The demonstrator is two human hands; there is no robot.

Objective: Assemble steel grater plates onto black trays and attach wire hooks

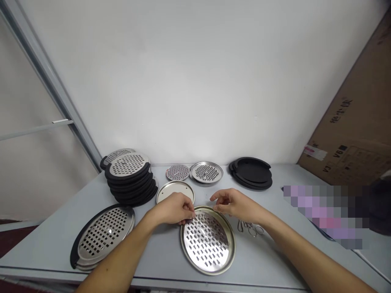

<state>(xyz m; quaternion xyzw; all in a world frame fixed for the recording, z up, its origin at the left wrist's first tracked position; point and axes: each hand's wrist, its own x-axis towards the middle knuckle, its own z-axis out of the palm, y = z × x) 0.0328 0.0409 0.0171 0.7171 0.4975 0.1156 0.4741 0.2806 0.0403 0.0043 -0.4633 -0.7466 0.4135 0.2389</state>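
A shiny round metal grater plate (207, 244) lies inside a shallow round metal tray (231, 252) near the front of the table. My left hand (177, 208) is at the upper left edge of the grater plate, thumb and fingers closed on that edge. Above the tray's upper right rim is my right hand (236, 205), its thumb and bent forefinger apart with nothing between them. Just behind my left hand sits a plain round metal lid (171, 188) with small holes near its rim, partly covered by the hand. Scissors (253, 231) lie partly hidden below my right wrist.
On the left stands a stack of black-rimmed grater discs (131, 183), with another black-rimmed grater (104, 234) in front. Loose grater plates (207, 172) lie along the wall. Black round holders (252, 173) are piled back right. A cardboard box (354, 134) leans at the right.
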